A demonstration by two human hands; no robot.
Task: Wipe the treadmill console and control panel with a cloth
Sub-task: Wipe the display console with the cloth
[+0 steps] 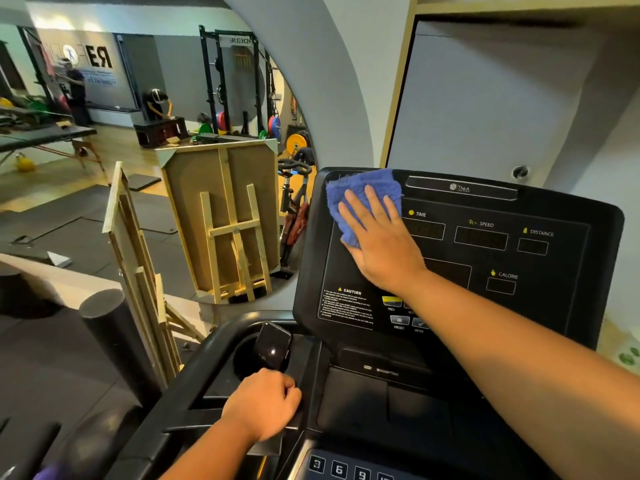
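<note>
Pressing blue cloth (360,199) on console (450,258), right hand (381,244) flat, left hand (266,403) gripping ledge (298,410)

At the frame's centre, an unfinished wooden easel (231,233) leans against a brown board (221,216). Upper centre stands a black steel squat rack (232,81) with coloured weight plates (275,126) at its base. A black padded bench (45,135) sits at the left edge.

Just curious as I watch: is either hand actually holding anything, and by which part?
The right hand presses flat on the blue cloth, over its lower right part, against the console. The left hand curls round the treadmill's black frame edge beside the cup holder.
</note>
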